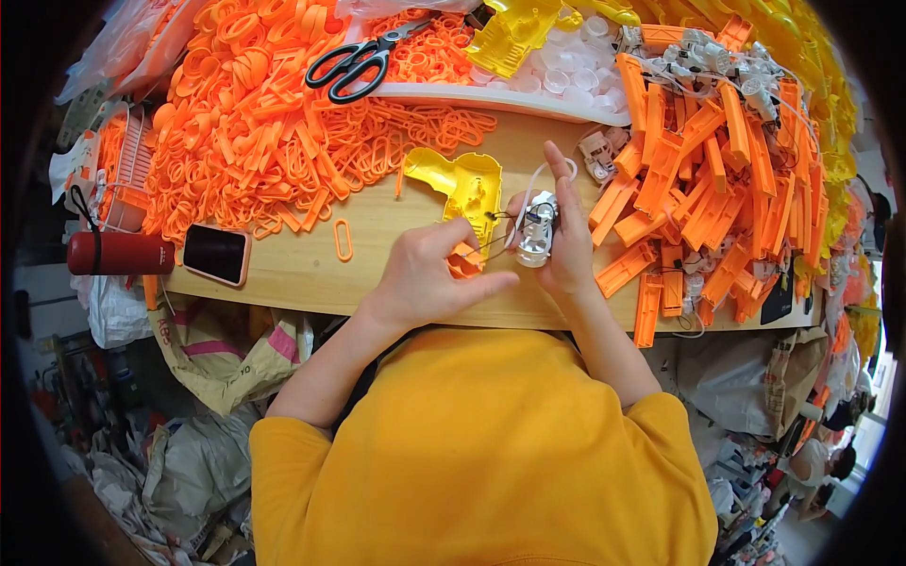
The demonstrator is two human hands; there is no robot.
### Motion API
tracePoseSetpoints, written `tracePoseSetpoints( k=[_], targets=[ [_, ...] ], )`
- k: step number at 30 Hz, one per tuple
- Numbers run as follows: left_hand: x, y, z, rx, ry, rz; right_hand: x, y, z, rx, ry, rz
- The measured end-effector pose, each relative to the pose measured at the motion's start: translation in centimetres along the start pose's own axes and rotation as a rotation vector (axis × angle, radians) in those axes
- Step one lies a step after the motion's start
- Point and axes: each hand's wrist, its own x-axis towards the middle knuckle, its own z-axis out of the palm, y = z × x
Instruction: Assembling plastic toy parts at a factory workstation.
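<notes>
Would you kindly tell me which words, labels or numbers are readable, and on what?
I leave printed wording uncopied.
Pink-striped beige sack: dark lettering, partly legible.
Red bottle: pale mark, too small to read.
Brown bag, lower right: printing, too blurred to read.

Just right of the frame's centre, a small clear and white unit [535, 232] rests upright in the right hand [570, 241], its see-through round end down. A white tube [517, 213] loops above it, and thin dark wires run left. An orange piece [464, 263], partly hidden, shows between the left hand's [425, 274] thumb and fingers; whether it is gripped is unclear. Just above, a yellow shell [471, 185] lies hollow side up.
</notes>
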Motion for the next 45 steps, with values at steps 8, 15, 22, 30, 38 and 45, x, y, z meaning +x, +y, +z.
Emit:
tracePoseSetpoints(
  k=[8, 15, 22, 30, 38, 45],
  targets=[
    [1.8, -1.3, 0.9, -0.073, 0.202, -0.052, -0.1, 0.6, 0.3, 0.015, -0.009, 0.048],
    [1.1, -2.1, 2.0, -0.254, 0.014, -0.161, 0.0, 0.0, -0.7, -0.138, -0.02, 0.049],
    [1.3, -1.6, 4.0, -0.409, 0.018, -0.338, 1.4, -1.2, -0.3, -0.367, -0.063, -0.18],
    [4.4, -1.9, 1.2, -0.504, 0.248, -0.267, 4.7, -5.2, 4.8, -1.208, -0.347, -0.886],
    [3.6, -2.8, -1.6, -0.24, 0.144, -0.232, 4.9, -2.6, 4.8, -0.953, -0.322, -0.466],
    [2.9, -3.9, -0.9, -0.131, 0.025, -0.192, 2.2, -1.9, 1.5, -0.463, -0.039, 0.136]
  ],
)
